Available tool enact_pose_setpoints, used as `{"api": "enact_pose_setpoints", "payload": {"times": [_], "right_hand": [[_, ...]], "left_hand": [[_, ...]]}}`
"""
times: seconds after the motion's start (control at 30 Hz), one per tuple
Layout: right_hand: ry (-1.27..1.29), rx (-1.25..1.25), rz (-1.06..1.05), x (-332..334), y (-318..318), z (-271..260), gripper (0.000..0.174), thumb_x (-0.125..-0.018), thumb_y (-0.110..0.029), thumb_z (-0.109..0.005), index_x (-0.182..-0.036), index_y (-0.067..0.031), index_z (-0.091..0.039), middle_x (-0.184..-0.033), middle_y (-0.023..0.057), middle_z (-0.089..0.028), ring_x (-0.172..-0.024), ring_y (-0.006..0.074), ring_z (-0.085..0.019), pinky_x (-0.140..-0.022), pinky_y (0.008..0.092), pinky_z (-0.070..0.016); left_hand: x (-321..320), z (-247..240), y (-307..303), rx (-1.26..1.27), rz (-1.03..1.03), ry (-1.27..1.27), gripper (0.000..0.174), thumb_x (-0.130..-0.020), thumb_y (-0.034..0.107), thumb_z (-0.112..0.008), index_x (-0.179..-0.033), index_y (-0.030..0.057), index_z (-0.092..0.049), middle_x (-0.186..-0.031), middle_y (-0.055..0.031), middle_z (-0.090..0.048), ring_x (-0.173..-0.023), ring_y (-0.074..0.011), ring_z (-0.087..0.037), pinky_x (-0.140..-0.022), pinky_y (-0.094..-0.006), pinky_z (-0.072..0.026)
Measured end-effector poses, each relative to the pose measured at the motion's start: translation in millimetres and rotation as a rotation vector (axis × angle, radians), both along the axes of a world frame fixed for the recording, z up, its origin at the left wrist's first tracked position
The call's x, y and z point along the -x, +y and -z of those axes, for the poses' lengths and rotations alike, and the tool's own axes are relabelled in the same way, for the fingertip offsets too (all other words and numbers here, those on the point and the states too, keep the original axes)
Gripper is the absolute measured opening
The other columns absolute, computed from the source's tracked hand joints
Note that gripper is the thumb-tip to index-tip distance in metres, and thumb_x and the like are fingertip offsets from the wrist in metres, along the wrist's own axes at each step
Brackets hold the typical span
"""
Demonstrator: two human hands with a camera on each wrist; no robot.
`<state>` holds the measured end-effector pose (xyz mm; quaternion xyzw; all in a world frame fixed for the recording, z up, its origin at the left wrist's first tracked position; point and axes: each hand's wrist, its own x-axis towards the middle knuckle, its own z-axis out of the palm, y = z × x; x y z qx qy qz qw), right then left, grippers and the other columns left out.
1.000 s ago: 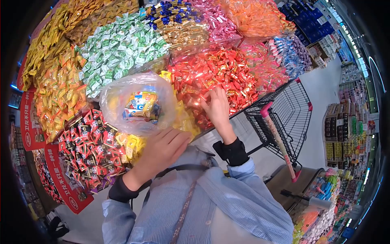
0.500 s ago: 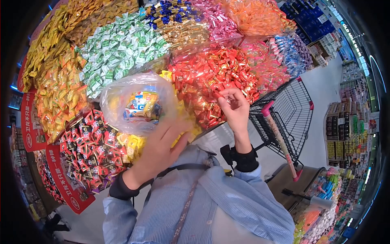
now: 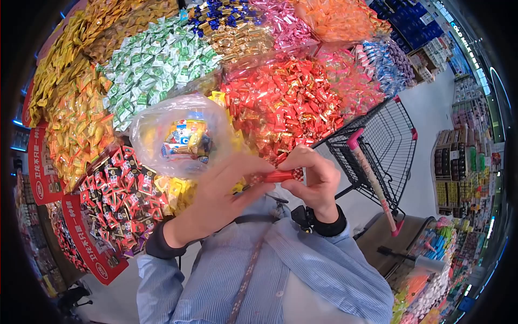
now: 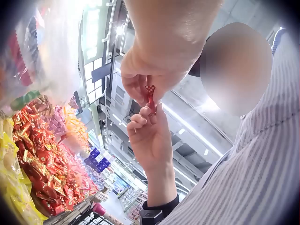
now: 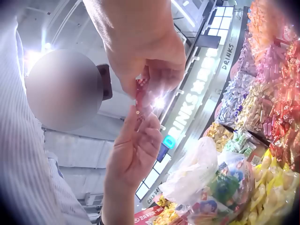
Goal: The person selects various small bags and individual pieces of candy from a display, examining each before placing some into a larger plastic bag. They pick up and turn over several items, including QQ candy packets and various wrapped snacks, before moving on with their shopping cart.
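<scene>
Both hands meet in front of the chest around one red wrapped candy [image 3: 278, 176]. The left hand [image 3: 218, 189] pinches its left end, while the right hand [image 3: 318, 175] pinches the opposite end between thumb and fingers. In the left wrist view the candy [image 4: 151, 96] shows a twisted red wrapper between the two sets of fingertips. Just beyond the left hand, an open clear plastic bag [image 3: 145, 135] holds several small packets [image 3: 186, 139] in blue, white and yellow. Past the hands lies a heap of red candies [image 3: 286, 100].
Bins of candy spread ahead: green-and-white packets [image 3: 159, 62], orange ones [image 3: 340, 19], black-and-red ones [image 3: 121, 197] and yellow ones [image 3: 178, 194]. A black wire shopping cart [image 3: 377, 146] with a pink-ended handle stands to the right. Red printed signs [image 3: 89, 237] line the left bin edge.
The right hand has picked a red candy from the red heap and brought it back toward the body. The left hand has moved from beside the bag to take the candy's other end.
</scene>
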<state>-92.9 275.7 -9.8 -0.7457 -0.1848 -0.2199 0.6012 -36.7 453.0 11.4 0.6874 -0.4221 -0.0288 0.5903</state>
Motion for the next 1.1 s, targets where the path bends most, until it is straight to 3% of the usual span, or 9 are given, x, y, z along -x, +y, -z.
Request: {"api": "enact_pose_setpoints", "payload": {"times": [0.4, 0.7, 1.1], "right_hand": [[-0.089, -0.011, 0.001, 3.4, 3.9, 1.2, 0.031, -0.061, 0.005, -0.068, -0.089, 0.0022, -0.057, -0.083, 0.0116, -0.06, -0.07, 0.0235, -0.056, -0.062, 0.0319, -0.0439], [0.015, -0.019, 0.07, 1.6, 4.4, 5.4, 0.03, -0.062, 0.003, -0.068, -0.09, -0.0002, -0.059, -0.08, 0.0087, -0.059, -0.07, 0.019, -0.056, -0.061, 0.0272, -0.0428], [0.005, -0.048, 0.063, 3.6, 3.8, 4.8, 0.032, -0.06, 0.001, -0.069, -0.09, 0.0007, -0.059, -0.078, 0.0082, -0.059, -0.068, 0.0189, -0.055, -0.062, 0.0278, -0.0425]], "left_hand": [[3.3, 3.9, 5.0, -0.034, -0.042, 0.033, 0.027, -0.068, 0.001, -0.066, -0.094, 0.0028, -0.058, -0.077, -0.0065, -0.057, -0.064, -0.0138, -0.055, -0.057, -0.0237, -0.0437], [3.4, 2.7, 3.5, -0.052, -0.1, 0.016, 0.03, -0.069, 0.0, -0.065, -0.098, 0.0044, -0.057, -0.079, -0.0066, -0.057, -0.068, -0.0145, -0.054, -0.057, -0.0241, -0.0435], [3.1, 6.2, 1.9, 0.019, -0.075, -0.017, 0.028, -0.069, -0.002, -0.064, -0.096, 0.0041, -0.058, -0.082, -0.007, -0.058, -0.067, -0.0146, -0.055, -0.055, -0.0236, -0.0435]]}}
